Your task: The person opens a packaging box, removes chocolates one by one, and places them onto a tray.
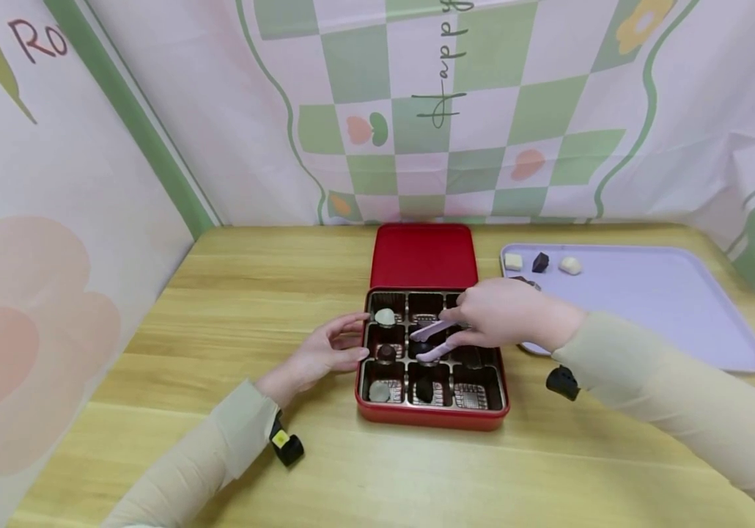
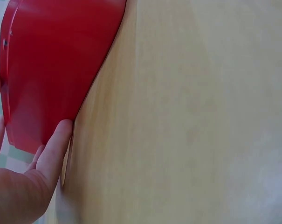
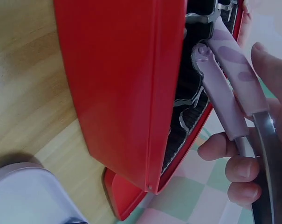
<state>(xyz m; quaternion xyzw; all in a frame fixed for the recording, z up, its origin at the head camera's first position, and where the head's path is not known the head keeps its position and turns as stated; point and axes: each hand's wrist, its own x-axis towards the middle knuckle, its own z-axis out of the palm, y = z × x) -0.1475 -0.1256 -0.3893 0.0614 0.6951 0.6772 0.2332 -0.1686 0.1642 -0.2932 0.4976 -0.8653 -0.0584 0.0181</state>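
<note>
Red tin (image 1: 433, 418) is set on table (image 1: 252, 293), just right of left hand (image 1: 325, 350), side wall touched by its relaxed fingers; lilac tongs (image 1: 433, 331) are gripped by right hand (image 1: 506, 312), tips held at the tin's middle.

I see a person in long, cream-coloured sleeves: the left sleeve (image 1: 202, 453) and right sleeve (image 1: 674, 411), softly creased, end in loose, slightly greyer cuffs (image 1: 243, 425). Below the left cuff hangs a rounded black wrist device (image 1: 291, 452) with a yellow square (image 1: 281, 438); below the right, a plainer black one (image 1: 562, 383).
</note>
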